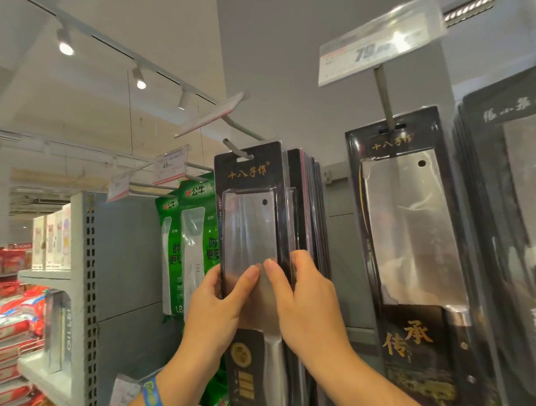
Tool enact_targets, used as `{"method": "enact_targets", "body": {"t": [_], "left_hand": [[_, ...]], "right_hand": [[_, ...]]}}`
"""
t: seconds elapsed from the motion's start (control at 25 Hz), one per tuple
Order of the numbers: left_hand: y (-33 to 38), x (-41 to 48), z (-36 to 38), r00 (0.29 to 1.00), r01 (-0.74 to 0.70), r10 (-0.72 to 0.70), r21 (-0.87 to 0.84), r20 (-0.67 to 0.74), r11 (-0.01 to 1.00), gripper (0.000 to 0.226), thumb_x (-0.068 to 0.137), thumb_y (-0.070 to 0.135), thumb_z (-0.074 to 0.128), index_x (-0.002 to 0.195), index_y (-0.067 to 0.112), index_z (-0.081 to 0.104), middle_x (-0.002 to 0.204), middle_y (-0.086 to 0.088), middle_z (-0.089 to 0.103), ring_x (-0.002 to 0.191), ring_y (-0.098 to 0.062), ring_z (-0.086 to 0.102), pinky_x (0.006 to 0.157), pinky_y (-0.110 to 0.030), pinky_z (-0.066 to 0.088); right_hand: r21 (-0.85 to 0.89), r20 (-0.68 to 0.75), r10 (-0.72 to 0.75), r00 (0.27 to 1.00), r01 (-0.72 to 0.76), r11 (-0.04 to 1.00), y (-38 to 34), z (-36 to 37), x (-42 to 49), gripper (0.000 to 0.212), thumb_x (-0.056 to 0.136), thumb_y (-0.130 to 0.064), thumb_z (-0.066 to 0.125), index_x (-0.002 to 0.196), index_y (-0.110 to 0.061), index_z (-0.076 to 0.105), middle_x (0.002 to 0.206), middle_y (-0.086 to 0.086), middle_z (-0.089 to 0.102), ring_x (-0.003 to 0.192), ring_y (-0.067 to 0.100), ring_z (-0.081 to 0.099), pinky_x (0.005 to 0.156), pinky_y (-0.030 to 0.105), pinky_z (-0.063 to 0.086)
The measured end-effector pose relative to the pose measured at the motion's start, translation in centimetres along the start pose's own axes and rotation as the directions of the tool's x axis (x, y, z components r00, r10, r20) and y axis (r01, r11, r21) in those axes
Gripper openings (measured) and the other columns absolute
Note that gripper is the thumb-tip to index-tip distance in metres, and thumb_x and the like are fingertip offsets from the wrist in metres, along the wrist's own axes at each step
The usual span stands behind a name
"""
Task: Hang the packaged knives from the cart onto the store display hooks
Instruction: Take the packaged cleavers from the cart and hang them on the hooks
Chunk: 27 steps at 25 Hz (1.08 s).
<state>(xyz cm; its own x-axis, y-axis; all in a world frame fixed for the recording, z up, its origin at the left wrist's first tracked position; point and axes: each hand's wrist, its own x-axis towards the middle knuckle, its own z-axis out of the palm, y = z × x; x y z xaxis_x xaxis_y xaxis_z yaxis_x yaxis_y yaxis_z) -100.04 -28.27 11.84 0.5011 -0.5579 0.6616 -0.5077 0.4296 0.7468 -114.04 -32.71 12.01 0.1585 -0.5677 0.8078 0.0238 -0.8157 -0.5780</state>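
- Head view, angled up at a store display wall.
- Held upright at the front of the row: packaged knife (pixel 249 230), a black card with a clear blister over a cleaver blade.
- Seated by its top slot on the tip of the display hook (pixel 236 149), just in front of a stack of similar packs (pixel 307 205).
- Pinched at the left edge by the left hand (pixel 219 306), with the thumb on the blister and fingers (pixel 214 279) curled round the card edge.
- Pinched at the right edge by the right hand (pixel 304 305), with the thumb on the blister and fingers (pixel 304 259) wrapped behind.
- Worn on the left wrist: blue wristband (pixel 153 396).
- Hung to the right on a separate hook: larger packaged cleaver (pixel 415 243), below a price tag (pixel 380 43).
- Hung to the left: green packages (pixel 196 217).
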Motion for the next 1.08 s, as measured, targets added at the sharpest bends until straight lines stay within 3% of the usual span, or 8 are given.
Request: {"method": "enact_targets", "body": {"t": [0.12, 0.2, 0.28, 0.4, 0.48, 0.72, 0.88, 1.08], "left_hand": [[0.1, -0.2, 0.1, 0.999, 0.016, -0.013, -0.063, 0.042, 0.998, 0.052, 0.061, 0.069, 0.068, 0.096, 0.030, 0.066, 0.086, 0.020, 0.073, 0.077, 0.006, 0.067, 0.057, -0.010, 0.050], [0.1, -0.3, -0.2, 0.996, 0.045, -0.036, -0.112, 0.085, 0.993, 0.038, 0.065, 0.063, 0.069, 0.095, 0.040, 0.062, 0.083, 0.034, 0.069, 0.075, 0.018, 0.063, 0.052, -0.002, 0.045], [-0.2, -0.3, -0.4, 0.992, 0.052, -0.035, -0.140, 0.122, 0.989, 0.042, 0.068, 0.066, 0.066, 0.101, 0.041, 0.062, 0.088, 0.036, 0.068, 0.079, 0.020, 0.061, 0.054, -0.002, 0.046], [-0.5, -0.1, -0.6, 0.988, 0.056, -0.025, -0.203, 0.153, 0.978, 0.067, 0.063, 0.076, 0.072, 0.116, 0.036, 0.064, 0.106, 0.016, 0.073, 0.094, 0.000, 0.070, 0.068, -0.015, 0.056], [-0.5, 0.1, -0.5, 0.984, 0.090, -0.053, -0.215, 0.169, 0.972, 0.074, 0.058, 0.078, 0.073, 0.118, 0.037, 0.064, 0.111, 0.010, 0.073, 0.100, -0.010, 0.071, 0.078, -0.030, 0.057], [-0.5, 0.5, -0.7, 0.993, 0.105, -0.089, -0.214, 0.082, 0.971, 0.065, 0.054, 0.075, 0.077, 0.102, 0.033, 0.074, 0.099, 0.009, 0.075, 0.088, -0.002, 0.070, 0.071, -0.026, 0.054], [-0.3, 0.7, -0.5, 0.978, 0.178, -0.147, -0.236, 0.146, 0.955, 0.085, 0.041, 0.082, 0.078, 0.105, 0.025, 0.073, 0.103, 0.005, 0.072, 0.107, -0.016, 0.063, 0.075, -0.034, 0.046], [0.4, 1.2, -0.8, 0.955, 0.267, -0.206, -0.318, 0.212, 0.910, 0.109, 0.052, 0.092, 0.058, 0.139, 0.027, 0.054, 0.140, 0.004, 0.057, 0.131, -0.018, 0.049, 0.101, -0.053, 0.044]], "right_hand": [[-0.055, -0.055, -0.068, 0.996, 0.065, 0.996, 0.5, -0.7, -0.2, 0.030, 0.096, -0.057, 0.054, 0.080, -0.032, 0.050, 0.075, -0.012, 0.054, 0.075, -0.002, 0.054, 0.059, 0.015, 0.037], [-0.072, -0.123, -0.101, 0.987, 0.092, 0.993, 0.7, -1.5, -0.3, 0.032, 0.091, -0.065, 0.050, 0.105, -0.038, 0.060, 0.101, -0.024, 0.053, 0.095, -0.006, 0.052, 0.075, 0.010, 0.037], [-0.059, -0.127, -0.083, 0.988, 0.076, 0.995, 1.1, -2.3, -0.5, 0.055, 0.090, -0.067, 0.049, 0.133, -0.034, 0.057, 0.118, -0.023, 0.049, 0.110, -0.006, 0.049, 0.090, 0.014, 0.040], [-0.053, -0.093, -0.083, 0.992, 0.078, 0.995, 0.9, -2.7, -0.7, 0.069, 0.087, -0.070, 0.047, 0.143, -0.030, 0.052, 0.123, -0.020, 0.048, 0.114, -0.005, 0.049, 0.095, 0.018, 0.040], [0.025, -0.089, -0.056, 0.994, 0.058, 0.998, 0.7, -2.5, -0.8, 0.066, 0.086, -0.072, 0.045, 0.140, -0.036, 0.051, 0.123, -0.024, 0.047, 0.113, -0.007, 0.051, 0.093, 0.016, 0.044], [0.272, 0.020, 0.223, 0.975, -0.220, 0.937, 1.2, -2.0, 0.1, 0.013, 0.104, -0.048, 0.043, 0.106, -0.044, 0.056, 0.091, -0.014, 0.067, 0.088, -0.009, 0.062, 0.072, 0.014, 0.049], [0.338, 0.095, 0.259, 0.961, -0.276, 0.900, 1.6, -1.7, 0.7, 0.021, 0.105, -0.038, 0.050, 0.125, -0.035, 0.057, 0.097, -0.023, 0.064, 0.087, -0.010, 0.060, 0.071, 0.009, 0.042], [0.332, 0.112, 0.298, 0.948, -0.318, 0.888, 1.8, -1.9, 1.2, 0.016, 0.104, -0.034, 0.054, 0.115, -0.027, 0.065, 0.091, 0.000, 0.076, 0.083, 0.017, 0.071, 0.085, 0.042, 0.060]]}}
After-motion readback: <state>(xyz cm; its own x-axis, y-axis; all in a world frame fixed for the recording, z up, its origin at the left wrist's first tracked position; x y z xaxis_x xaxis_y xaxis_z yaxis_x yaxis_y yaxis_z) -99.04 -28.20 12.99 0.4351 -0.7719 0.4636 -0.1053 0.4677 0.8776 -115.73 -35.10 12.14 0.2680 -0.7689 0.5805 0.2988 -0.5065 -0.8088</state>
